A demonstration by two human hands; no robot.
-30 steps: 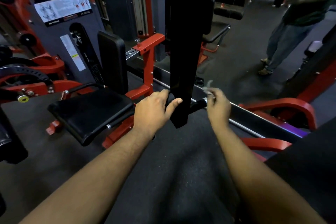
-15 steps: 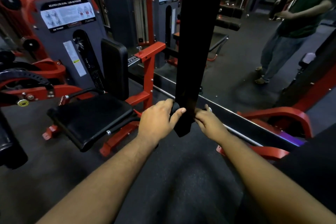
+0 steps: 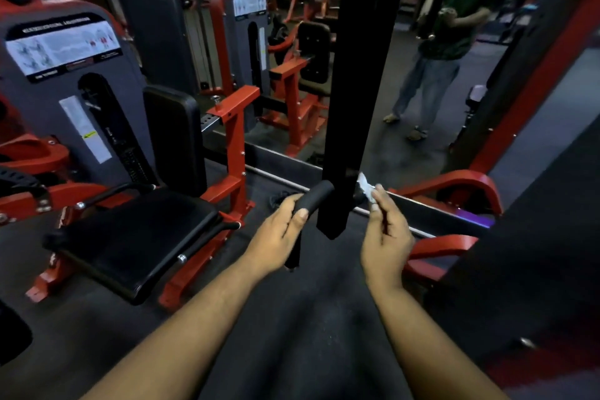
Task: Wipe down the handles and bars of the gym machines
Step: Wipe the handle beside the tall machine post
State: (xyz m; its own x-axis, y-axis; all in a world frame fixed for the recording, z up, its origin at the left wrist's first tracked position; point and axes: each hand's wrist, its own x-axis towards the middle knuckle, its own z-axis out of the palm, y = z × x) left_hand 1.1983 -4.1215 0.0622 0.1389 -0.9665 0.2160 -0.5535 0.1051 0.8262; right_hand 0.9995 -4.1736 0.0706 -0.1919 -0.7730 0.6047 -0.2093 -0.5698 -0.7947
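Black foam grip (image 3: 314, 199) sticking out left of the black post (image 3: 354, 91), near the post's lower end; its twin on the right side mostly hidden behind the post. Steadying that left grip with the left hand (image 3: 279, 237), fingers curled under it and thumb lying along its front. Pinching a small white wipe (image 3: 366, 189) at the fingertips of the right hand (image 3: 386, 237), just right of the post and touching or nearly touching the hidden grip there; contact hard to tell. Judging the step as wiping the right grip: wrapping the wipe fully round it, twisting while sliding from post outward to the tip, keeping the left hold firm against swinging, then swapping sides.
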